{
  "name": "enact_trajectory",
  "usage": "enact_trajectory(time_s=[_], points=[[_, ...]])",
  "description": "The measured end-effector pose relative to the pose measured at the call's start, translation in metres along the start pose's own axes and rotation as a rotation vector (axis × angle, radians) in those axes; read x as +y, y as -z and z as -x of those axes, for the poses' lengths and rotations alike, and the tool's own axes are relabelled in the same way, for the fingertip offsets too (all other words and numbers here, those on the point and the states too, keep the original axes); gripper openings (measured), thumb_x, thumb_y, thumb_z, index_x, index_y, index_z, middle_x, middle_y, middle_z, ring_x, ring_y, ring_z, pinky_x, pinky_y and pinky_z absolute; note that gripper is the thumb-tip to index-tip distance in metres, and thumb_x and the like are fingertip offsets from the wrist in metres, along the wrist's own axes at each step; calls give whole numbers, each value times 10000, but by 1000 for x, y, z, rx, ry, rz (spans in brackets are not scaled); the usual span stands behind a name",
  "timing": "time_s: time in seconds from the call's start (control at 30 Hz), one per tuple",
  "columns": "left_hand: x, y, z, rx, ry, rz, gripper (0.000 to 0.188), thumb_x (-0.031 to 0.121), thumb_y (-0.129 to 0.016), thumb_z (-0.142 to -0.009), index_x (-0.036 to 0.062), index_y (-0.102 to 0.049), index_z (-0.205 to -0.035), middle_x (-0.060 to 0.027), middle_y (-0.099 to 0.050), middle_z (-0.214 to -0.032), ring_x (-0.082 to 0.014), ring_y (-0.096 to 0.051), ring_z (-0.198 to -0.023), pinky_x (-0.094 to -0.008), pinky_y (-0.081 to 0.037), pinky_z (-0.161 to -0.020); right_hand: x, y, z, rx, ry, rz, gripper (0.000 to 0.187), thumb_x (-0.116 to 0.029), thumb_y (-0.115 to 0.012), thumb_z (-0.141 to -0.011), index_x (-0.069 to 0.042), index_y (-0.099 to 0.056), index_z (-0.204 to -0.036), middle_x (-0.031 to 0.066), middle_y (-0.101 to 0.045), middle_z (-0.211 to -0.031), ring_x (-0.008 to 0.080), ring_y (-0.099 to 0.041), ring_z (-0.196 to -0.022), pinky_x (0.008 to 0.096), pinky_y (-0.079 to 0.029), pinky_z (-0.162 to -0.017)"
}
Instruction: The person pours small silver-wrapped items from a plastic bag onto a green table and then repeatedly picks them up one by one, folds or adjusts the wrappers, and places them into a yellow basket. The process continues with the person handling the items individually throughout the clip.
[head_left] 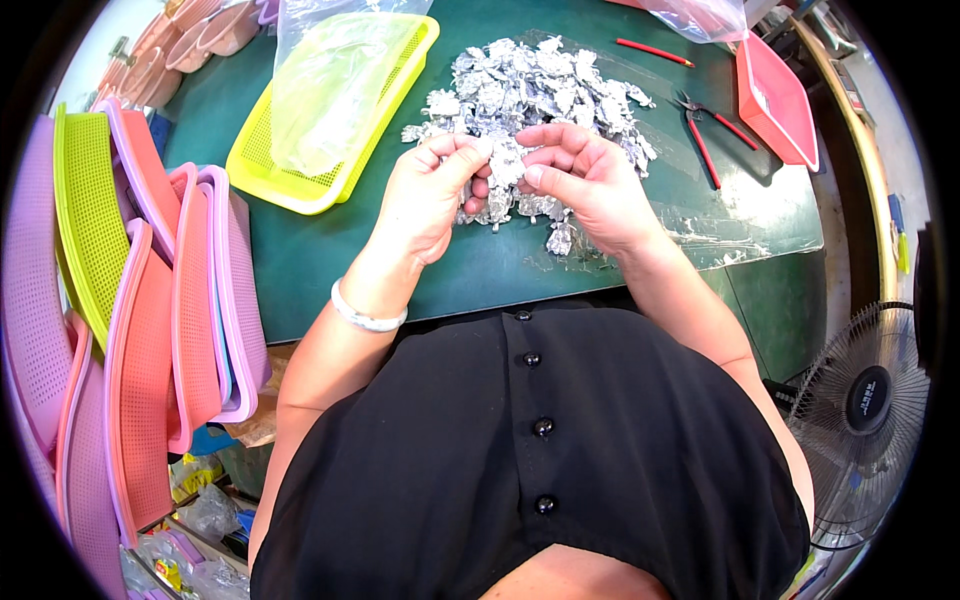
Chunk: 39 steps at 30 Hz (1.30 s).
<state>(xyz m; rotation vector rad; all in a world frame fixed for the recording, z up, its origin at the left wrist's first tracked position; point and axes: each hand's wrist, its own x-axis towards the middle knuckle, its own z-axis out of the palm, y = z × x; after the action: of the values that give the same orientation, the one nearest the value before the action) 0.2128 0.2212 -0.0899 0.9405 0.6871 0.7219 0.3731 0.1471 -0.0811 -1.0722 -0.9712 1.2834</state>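
Observation:
A heap of small, crumpled-looking silver metal pieces [545, 85] lies on the green table. My left hand [435, 195] is closed in front of it, thumb and forefinger pinched at the edge of a silver metal piece [504, 180]. My right hand [595, 190] faces it from the other side, fingers curled and thumb bent in toward the same piece. What the right fingertips grip is too small to make out. One loose silver piece [560, 238] lies just below the right hand, near the table's front edge.
A yellow-green basket [335, 195] with a clear plastic bag [330, 110] stands left of the heap. To the right lie red-handled pliers [705, 150], a red stick-like tool [655, 53] and a pink tray [785, 110]. Stacked colored baskets [140, 380] crowd my left; a fan [868, 400] stands right.

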Motion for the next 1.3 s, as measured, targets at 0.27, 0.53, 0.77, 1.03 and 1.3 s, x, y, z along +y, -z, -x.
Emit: enact_trajectory(time_s=[0.27,0.53,0.77,1.03,1.3], points=[[0,-2,3,24,-8,15,116,146,-608,-813,33,-599,-836,-7,-540,-669,-77,-479,-550,-202,-376,-465,14,-3,1,103,253,316,279,0,-585,-765,7,-536,-1039,39,-618,-811,91,-577,-745,221,-456,-685],[-4,1,2,-53,-48,77,203,175,-534,-856,11,-601,-954,-30,-537,-725,-93,-502,-595,-213,-392,-489,19,-12,3,189,708,767,362,40,-616,-688,-15,-540,-1037,93,-612,-800,216,-599,-734,281,-466,-670],[-11,16,-1,-229,25,402,233,167,-479,-875,14,-556,-1033,-62,-554,-812,-130,-530,-663,-255,-414,-517,18,-13,2,120,800,795,439,52,-628,-651,-22,-512,-1068,81,-609,-816,234,-573,-743,315,-454,-654],[-21,28,-4,-390,25,564,231,200,-481,-873,44,-537,-1034,-82,-570,-937,-174,-538,-785,-283,-421,-546,20,-17,3,95,764,704,434,46,-638,-651,-16,-517,-1063,91,-608,-828,241,-580,-764,316,-458,-675],[-28,32,-4,-392,55,592,237,197,-480,-872,50,-535,-1050,-77,-568,-960,-180,-542,-794,-284,-428,-557,23,-20,4,95,750,681,436,64,-634,-651,-12,-518,-1064,94,-609,-818,231,-588,-759,307,-466,-672]])
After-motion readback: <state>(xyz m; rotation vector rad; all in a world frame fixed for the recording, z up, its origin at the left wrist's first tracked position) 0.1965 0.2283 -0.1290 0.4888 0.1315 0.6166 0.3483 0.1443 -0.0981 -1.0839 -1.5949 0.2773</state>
